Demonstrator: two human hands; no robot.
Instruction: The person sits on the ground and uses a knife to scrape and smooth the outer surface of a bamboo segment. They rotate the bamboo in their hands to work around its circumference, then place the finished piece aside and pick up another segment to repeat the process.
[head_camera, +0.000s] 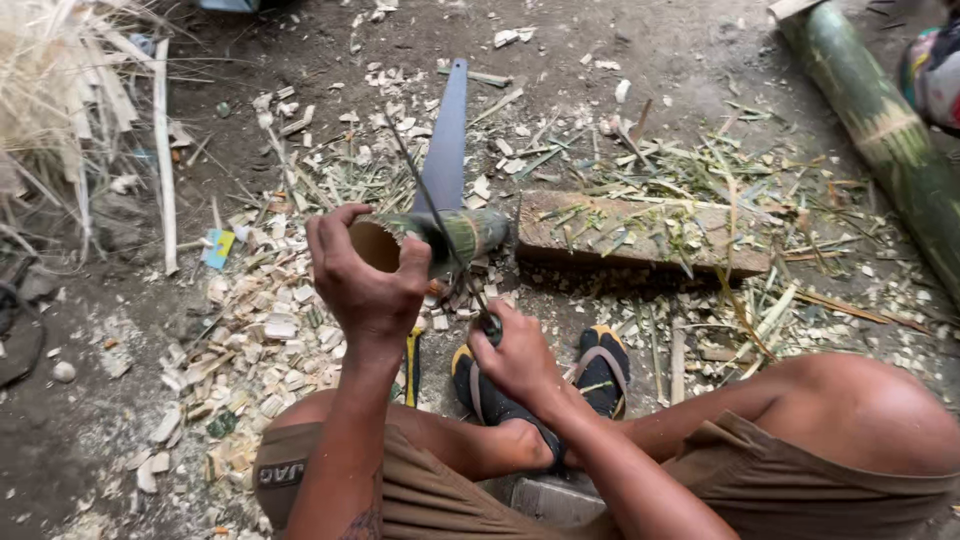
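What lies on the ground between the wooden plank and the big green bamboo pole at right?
Head view: only loose green bamboo slivers and pale chips on dirt between the wooden plank and the big green bamboo pole.

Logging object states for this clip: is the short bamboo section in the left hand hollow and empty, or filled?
Hollow and empty as far as visible: the bamboo section lies sideways in the left hand, its open end showing a bare inner wall.

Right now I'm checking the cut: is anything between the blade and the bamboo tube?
Nothing visible. The left hand grips the bamboo tube at its open end, and the long blade, held by the right hand, lies directly against the tube.
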